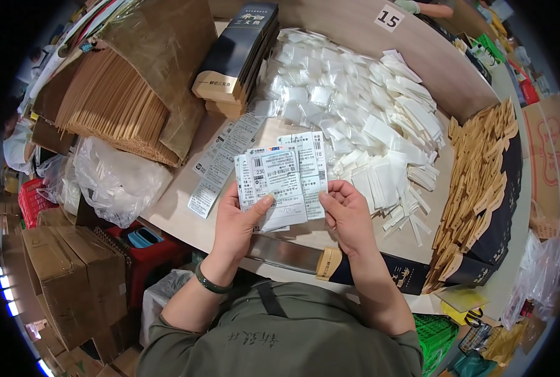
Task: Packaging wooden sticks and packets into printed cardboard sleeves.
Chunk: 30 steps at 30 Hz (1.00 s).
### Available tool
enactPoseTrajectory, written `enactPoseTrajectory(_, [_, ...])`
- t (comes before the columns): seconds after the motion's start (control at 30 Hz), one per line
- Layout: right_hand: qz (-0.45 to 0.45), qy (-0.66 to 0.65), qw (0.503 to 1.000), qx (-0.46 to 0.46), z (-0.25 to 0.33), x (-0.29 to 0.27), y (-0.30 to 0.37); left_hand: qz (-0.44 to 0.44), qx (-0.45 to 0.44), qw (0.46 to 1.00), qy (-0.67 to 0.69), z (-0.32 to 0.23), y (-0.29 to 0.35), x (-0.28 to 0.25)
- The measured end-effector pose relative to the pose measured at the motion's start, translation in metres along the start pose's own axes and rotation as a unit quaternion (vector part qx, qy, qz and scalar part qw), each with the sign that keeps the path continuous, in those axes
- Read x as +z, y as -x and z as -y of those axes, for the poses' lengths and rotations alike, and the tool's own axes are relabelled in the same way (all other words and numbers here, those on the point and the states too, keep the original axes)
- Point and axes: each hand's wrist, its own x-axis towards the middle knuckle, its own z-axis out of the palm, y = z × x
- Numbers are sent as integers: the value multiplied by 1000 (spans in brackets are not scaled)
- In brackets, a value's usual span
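Note:
Several printed white paper slips (273,173) are fanned over the middle of the table, held between my two hands. My left hand (237,217) pinches their left side, with the thumb lying on top. On the other side, my right hand (347,210) grips the slips' right edge between thumb and curled fingers. Longer printed slips (214,173) lie on the table to the left, partly beneath those in my hands. A black and tan folded packet (333,264) lies at the table's front edge, below my right hand and partly behind my forearm.
Clear and white sachets (330,81) are heaped at the back. Black and tan packaging sleeves (239,53) are stacked beside an open carton (160,63) of brown sheets. Tan and black packets (474,195) line the right side. Cardboard boxes (72,276) stand at left. A raised panel (443,56) borders the table.

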Motion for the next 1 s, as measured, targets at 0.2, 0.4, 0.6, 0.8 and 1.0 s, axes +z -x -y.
enactPoseTrajectory(0.2, [3, 29, 1000, 10, -2, 4, 3, 0, -3, 1000, -1, 0, 1, 1])
enactPoseTrajectory(0.4, [25, 26, 999, 10, -4, 7, 7, -8, 6, 1000, -9, 2, 2, 2])
enactPoseTrajectory(0.6, [30, 31, 999, 8, -5, 14, 10, 6, 0, 999, -33, 7, 1, 0])
enactPoseTrajectory(0.8, [-2, 75, 996, -41, -2, 9, 8, -22, 2, 999, 36, 5, 0, 1])
enactPoseTrajectory(1.0, [-68, 50, 994, -70, 18, -1, 1, -28, 14, 997, 63, 4, -2, -15])
